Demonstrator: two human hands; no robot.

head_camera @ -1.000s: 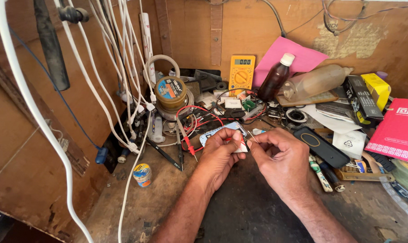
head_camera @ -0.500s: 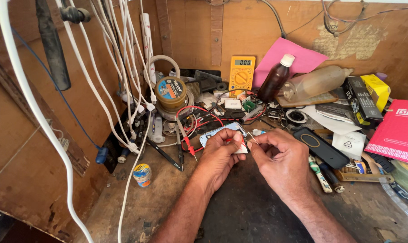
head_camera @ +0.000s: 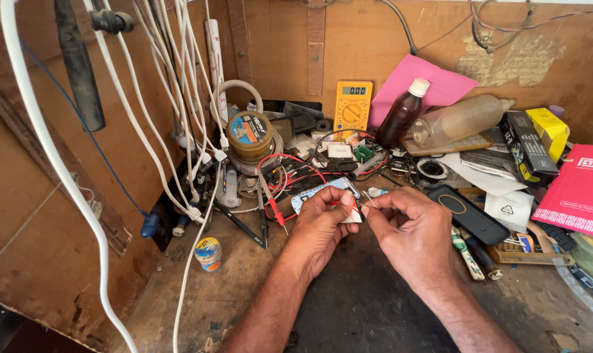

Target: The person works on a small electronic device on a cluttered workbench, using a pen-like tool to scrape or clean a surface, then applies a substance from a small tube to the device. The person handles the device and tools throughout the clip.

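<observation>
The left hand (head_camera: 319,219) and the right hand (head_camera: 411,229) meet above the dark middle of the counter (head_camera: 348,307). The left fingers (head_camera: 344,199) are closed on a small white and red piece (head_camera: 352,210). The right fingers (head_camera: 375,210) pinch a thin pin-like part (head_camera: 368,198), too small to tell. Behind them stand a yellow multimeter (head_camera: 352,106) and a brown bottle (head_camera: 403,112).

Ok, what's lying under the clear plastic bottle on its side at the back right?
The clear plastic bottle rests on a flat brownish board, next to a dark brown bottle with a white cap. Whatever lies beneath that board is covered.
</observation>
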